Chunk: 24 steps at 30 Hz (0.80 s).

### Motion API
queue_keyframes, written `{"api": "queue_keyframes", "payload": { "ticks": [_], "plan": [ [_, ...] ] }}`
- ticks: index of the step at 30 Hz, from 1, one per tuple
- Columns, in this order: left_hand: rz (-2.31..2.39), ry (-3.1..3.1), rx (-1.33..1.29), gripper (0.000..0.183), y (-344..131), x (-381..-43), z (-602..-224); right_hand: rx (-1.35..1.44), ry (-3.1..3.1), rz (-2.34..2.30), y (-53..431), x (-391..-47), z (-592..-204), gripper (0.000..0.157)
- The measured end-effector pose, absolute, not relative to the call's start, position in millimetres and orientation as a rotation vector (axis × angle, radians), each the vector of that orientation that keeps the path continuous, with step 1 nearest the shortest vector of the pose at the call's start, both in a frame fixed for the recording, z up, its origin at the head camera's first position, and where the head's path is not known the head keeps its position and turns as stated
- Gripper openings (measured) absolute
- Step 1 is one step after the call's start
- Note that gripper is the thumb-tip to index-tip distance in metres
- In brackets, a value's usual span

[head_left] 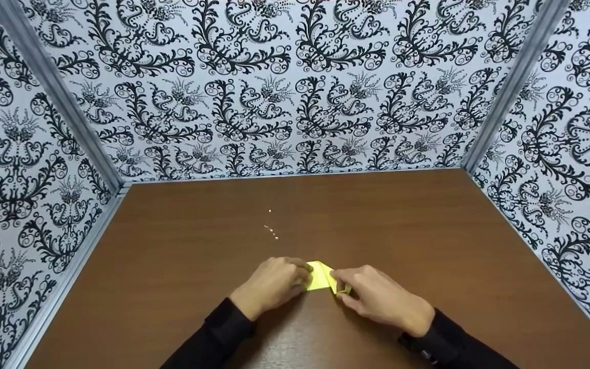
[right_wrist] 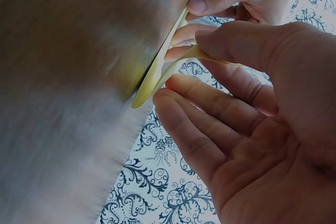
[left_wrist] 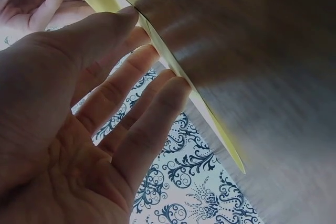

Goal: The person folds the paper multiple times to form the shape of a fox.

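A small yellow sheet of paper (head_left: 317, 278) lies on the brown table near its front, its right part folded and lifted. My left hand (head_left: 277, 284) presses the sheet's left side down. In the left wrist view, the left thumb and fingertips (left_wrist: 176, 90) touch the paper along the tabletop, fingers fairly straight. The right hand (head_left: 379, 297) pinches the raised flap between thumb and index finger. Seen from the right wrist, that flap (right_wrist: 181, 59) curves up from the lower layer, while the other right-hand fingers (right_wrist: 210, 108) extend beneath it.
A few tiny white specks (head_left: 273, 233) lie on the brown tabletop (head_left: 197, 225) beyond the hands. Patterned black-and-white panels (head_left: 295, 102) enclose the back and both sides, joined by grey metal posts (head_left: 54, 87).
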<state>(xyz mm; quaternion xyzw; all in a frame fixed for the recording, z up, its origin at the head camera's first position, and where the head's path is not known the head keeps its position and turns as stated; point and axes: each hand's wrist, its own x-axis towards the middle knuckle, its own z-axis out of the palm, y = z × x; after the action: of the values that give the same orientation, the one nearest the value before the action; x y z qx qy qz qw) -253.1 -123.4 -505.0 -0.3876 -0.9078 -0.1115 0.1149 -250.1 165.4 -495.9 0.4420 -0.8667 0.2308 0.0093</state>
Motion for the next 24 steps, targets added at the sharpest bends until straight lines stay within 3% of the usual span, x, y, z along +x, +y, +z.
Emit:
{"api": "queue_keyframes", "payload": {
  "ticks": [24],
  "plan": [
    [-0.356, -2.658, -1.139, 0.004, -123.5, -253.8, -505.0, 1.535, -2.605, 0.551, 167.0, -248.4, -501.0, 0.025]
  ]
}}
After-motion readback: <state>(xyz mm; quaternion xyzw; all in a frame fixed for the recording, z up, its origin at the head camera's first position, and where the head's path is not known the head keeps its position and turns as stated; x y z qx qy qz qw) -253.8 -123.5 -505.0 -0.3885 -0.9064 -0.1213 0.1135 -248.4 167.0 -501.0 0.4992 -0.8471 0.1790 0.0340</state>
